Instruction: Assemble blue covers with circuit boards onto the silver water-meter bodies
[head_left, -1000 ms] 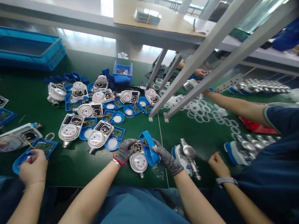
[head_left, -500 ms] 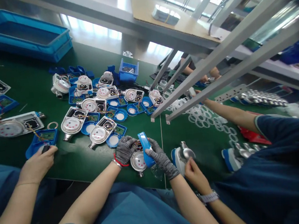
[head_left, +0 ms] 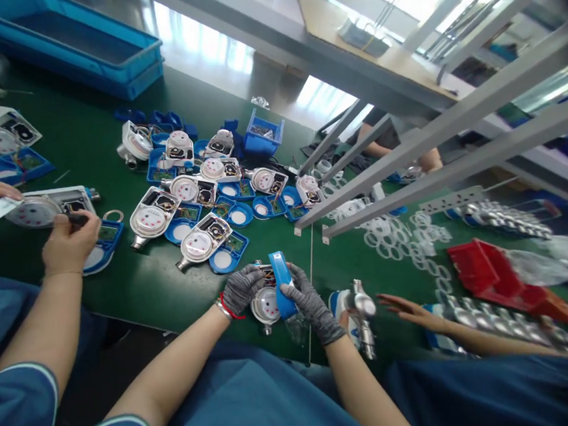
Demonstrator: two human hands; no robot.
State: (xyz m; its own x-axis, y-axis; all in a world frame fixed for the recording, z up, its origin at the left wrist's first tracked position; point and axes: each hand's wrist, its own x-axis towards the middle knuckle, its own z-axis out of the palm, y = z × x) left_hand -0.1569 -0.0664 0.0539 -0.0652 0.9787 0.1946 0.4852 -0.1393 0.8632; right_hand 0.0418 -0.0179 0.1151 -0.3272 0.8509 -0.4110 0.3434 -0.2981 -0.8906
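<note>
The person wore grey knit gloves, and both hands were busy on one water meter (head_left: 267, 305) at the near edge of the green table (head_left: 120, 289). The meter was a round thing with a pale dial face ringed in silver metal, a short metal stub poking out below toward the person, and a tangle of fine wires showing at its top. The left hand (head_left: 241, 287), a red band at the wrist, curled its fingers over the meter's upper left side and gripped it. The right hand (head_left: 305, 298) was closed around a blue cover (head_left: 283, 283), a long rounded plastic shell held on edge and pressed against the meter's right side, so that its thin rim faced up. A scrap of clear plastic lay just under that hand.

Beyond them a heap of similar meters (head_left: 197, 201) lay opened with their blue lids beside them, and a small blue bin (head_left: 264, 134) stood behind the heap. To the left a co-worker's bare hand (head_left: 69, 237) pinched a small dark tool over another meter. To the right another bare hand (head_left: 406, 310) lay flat near a metal-bodied meter (head_left: 358, 313), with a red tray (head_left: 485, 274) farther off
</note>
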